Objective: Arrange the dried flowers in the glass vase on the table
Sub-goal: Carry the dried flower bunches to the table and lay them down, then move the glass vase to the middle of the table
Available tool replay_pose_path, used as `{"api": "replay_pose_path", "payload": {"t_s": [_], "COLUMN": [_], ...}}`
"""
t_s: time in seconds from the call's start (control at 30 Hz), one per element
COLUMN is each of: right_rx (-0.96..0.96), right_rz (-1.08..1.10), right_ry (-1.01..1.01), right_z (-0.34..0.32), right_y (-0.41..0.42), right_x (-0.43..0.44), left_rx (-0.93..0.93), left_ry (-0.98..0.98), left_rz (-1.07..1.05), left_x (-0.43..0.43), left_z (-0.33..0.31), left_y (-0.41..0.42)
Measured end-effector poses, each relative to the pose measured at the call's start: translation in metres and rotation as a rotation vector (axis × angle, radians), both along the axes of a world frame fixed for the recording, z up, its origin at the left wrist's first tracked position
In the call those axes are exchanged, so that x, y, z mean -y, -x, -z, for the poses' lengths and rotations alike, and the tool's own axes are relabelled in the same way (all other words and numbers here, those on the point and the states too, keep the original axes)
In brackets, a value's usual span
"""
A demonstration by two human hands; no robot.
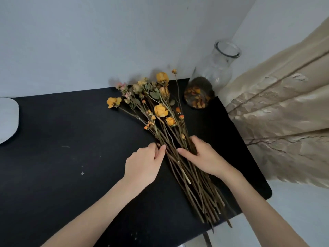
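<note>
Pale grey wall [89, 41] behind, white side wall [284, 15] at right, black table [62, 166] with a rounded corner, crinkled beige curtain [284, 113] beside it, white rounded object [8, 120] on the table's left edge, soft even light.

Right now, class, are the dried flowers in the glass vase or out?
Out: the dried flowers lie bundled on the table; the glass vase holds only loose petals.

Single head-worn wide-angle view. It looks forward and down onto the black table [71, 122] from close above its near edge. The wall [89, 41] rises just beyond the table's far edge.
</note>
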State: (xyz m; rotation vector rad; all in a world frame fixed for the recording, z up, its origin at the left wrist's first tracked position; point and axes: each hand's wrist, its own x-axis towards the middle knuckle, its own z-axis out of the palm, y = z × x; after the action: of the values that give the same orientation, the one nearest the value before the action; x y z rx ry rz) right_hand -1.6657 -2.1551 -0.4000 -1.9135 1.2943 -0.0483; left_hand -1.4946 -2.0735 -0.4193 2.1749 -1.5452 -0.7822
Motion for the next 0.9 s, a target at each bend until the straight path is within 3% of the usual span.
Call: {"api": "replay_pose_path", "payload": {"t_s": [0.17, 0.4, 0.63, 0.77, 0.9], "right_rx": [0.022, 0.052, 0.22, 0.262, 0.378], "right_rz": [-0.035, 0.03, 0.317, 0.372, 0.384], "right_ry": [0.06, 0.466, 0.796, 0.733, 0.639], "right_z": [-0.003, -0.012, -0.062, -0.074, -0.077], "right_y": [0.004, 0.015, 0.003, -0.007, -0.016], "right_x": [0.002, 0.027, 0.085, 0.116, 0.143], "left_rx": [-0.293, -0.479, -0.48, -0.383, -0.479], "left_ry": [0.221, 0.511, 0.511, 0.468, 0.382], "left_rz": [0.103, 0.064, 0.053, 0.039, 0.005], "left_x": [-0.008, 0.025, 0.115, 0.162, 0.199], "left_z": [0.002, -0.015, -0.044, -0.043, -0.034], "left_y": [-0.017, -0.008, 0.033, 0.041, 0.043]}}
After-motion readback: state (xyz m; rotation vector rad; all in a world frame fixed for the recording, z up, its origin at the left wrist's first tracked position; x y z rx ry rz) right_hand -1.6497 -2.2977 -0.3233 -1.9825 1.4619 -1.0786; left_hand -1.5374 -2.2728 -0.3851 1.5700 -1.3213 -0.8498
